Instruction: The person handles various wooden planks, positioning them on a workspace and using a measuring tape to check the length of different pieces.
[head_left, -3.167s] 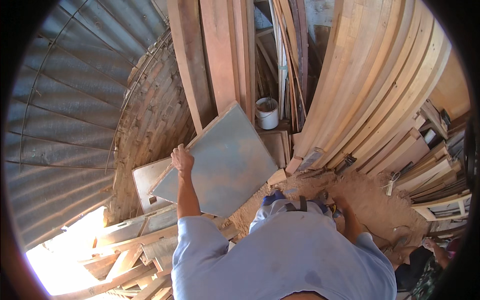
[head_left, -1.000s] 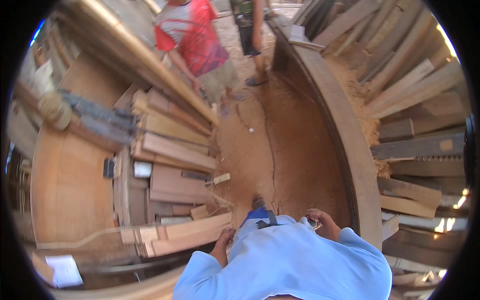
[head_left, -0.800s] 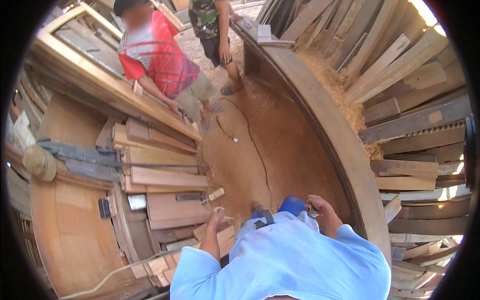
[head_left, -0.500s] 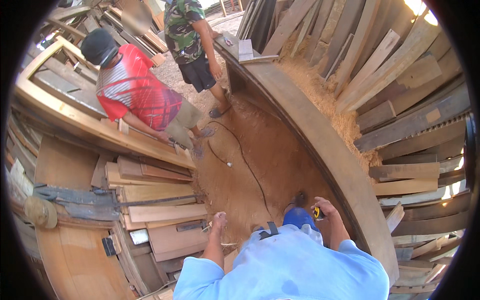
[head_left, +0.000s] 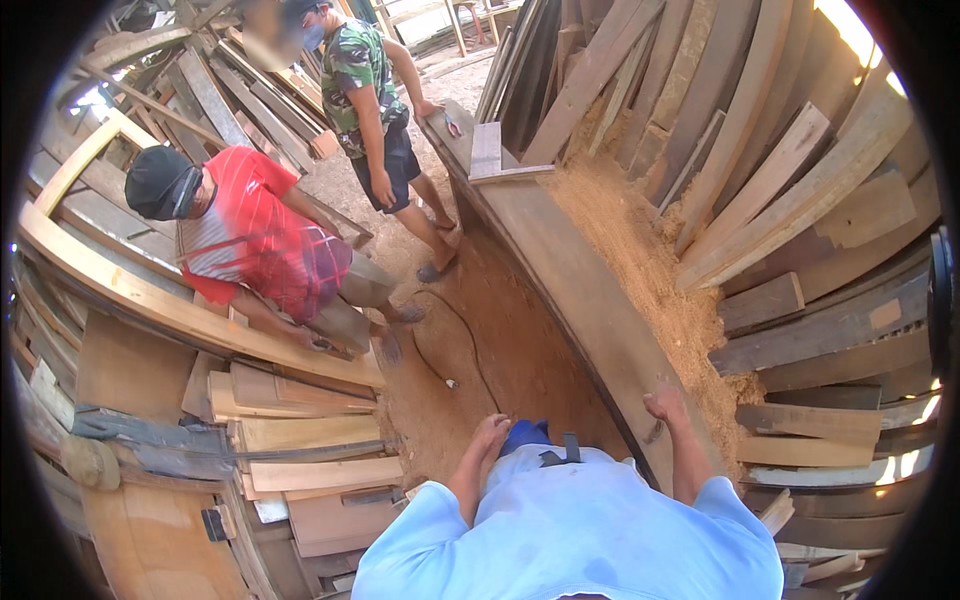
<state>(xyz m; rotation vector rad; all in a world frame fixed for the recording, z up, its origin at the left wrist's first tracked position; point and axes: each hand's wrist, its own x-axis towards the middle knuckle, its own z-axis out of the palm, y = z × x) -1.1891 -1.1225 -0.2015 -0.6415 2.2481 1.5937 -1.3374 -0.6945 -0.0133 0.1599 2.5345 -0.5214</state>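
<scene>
Long brown bench (head_left: 575, 270), flat dull top, right hand (head_left: 665, 404) perhaps touching

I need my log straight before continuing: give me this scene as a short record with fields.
Left hand: curled in front of the body; contents unclear
Right hand: over the wooden bench; contact unclear
Bench far end: red-handled tool, small wooden pieces
Floor: dark cord
Right of bench: wood shavings
Left side: stacked boards
Others: person in red shirt; person in camouflage shirt, standing beyond
</scene>
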